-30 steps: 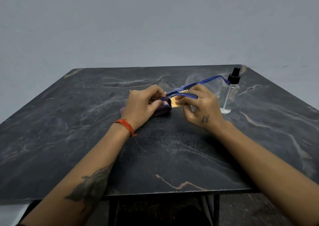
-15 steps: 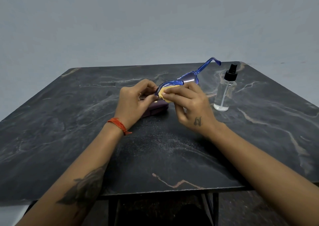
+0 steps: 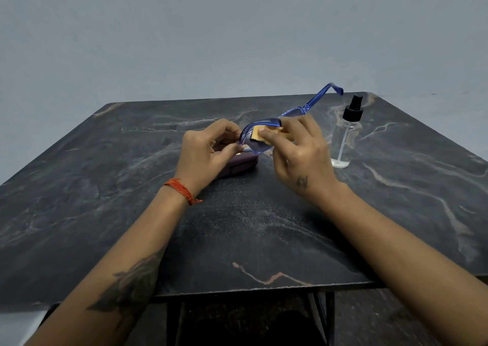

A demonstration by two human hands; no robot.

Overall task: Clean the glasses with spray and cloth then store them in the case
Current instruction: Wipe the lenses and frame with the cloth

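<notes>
Blue-framed glasses [image 3: 295, 114] are held above the dark marble table [image 3: 237, 226], one temple pointing up and to the right. My left hand [image 3: 208, 151] pinches the left end of the frame. My right hand [image 3: 298, 152] pinches a small yellow cloth [image 3: 260, 136] against the near lens. A dark purple case [image 3: 237, 164] lies shut on the table under my left hand, partly hidden by it. The clear spray bottle [image 3: 344, 139] with a black nozzle stands upright just right of my right hand.
The table's front edge [image 3: 264, 289] runs below my forearms, with dark metal legs under it. A plain grey wall stands behind the table.
Both hands have lifted the glasses off the case and tilted them so the free temple points upward. The cloth has moved onto the near lens.
</notes>
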